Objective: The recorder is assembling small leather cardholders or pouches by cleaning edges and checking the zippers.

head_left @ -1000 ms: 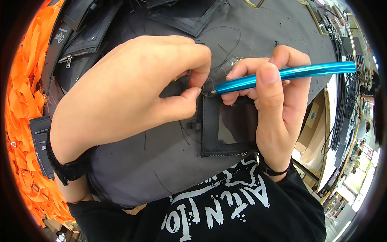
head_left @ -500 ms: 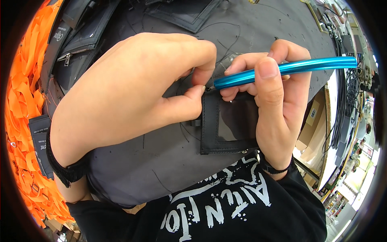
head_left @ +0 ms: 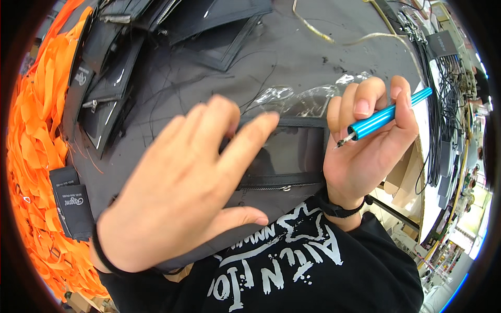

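Orange straps pile left of the left hand (head_left: pixel 182 172); black pouches (head_left: pixel 219 23) heap beyond it, and crinkled clear plastic (head_left: pixel 315 99) lies just past a windowed black pouch (head_left: pixel 287 148) between both hands. Grey tabletop (head_left: pixel 282 47) stretches farther out. Left fingers spread loosely, gripping nothing visible; contact is unclear. Palm up, the right hand (head_left: pixel 373 141) curls round a blue tool (head_left: pixel 383 121), tip leftward.

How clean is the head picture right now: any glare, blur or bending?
Head view, middle: white glare on the clear plastic, left hand slightly blurred; head view, right: shiny highlights along the blue tool, bright background washed out; head view, rim: fisheye bending, black corners.
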The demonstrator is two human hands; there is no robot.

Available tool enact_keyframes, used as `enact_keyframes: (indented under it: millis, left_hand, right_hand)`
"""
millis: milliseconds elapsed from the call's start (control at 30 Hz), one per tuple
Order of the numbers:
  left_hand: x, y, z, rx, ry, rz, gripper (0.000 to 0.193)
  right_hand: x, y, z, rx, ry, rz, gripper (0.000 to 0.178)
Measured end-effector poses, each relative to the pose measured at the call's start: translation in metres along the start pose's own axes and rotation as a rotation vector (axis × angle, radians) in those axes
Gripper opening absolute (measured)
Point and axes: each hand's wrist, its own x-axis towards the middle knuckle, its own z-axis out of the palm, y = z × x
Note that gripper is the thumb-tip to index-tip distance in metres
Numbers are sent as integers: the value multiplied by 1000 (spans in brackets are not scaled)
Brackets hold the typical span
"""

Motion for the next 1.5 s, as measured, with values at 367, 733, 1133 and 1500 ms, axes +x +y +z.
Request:
enact_keyframes:
  millis: [367,733,1133,1500]
  left_hand:
    - [-4,-10,-8,296,73,-400,66]
    - [32,23,12,117,-53,52,27]
    - [23,-4,11,-371,12,-165,19]
    - [21,-13,12,-346,-9,-24,19]
  right_hand:
    - [17,-26,-30,23,152,113,18]
    - [5,-17,-18,-178,-88,373,19]
    - [0,-5,-23,-512,-450,243,21]
    - [0,-2,-23,-646,-554,119,22]
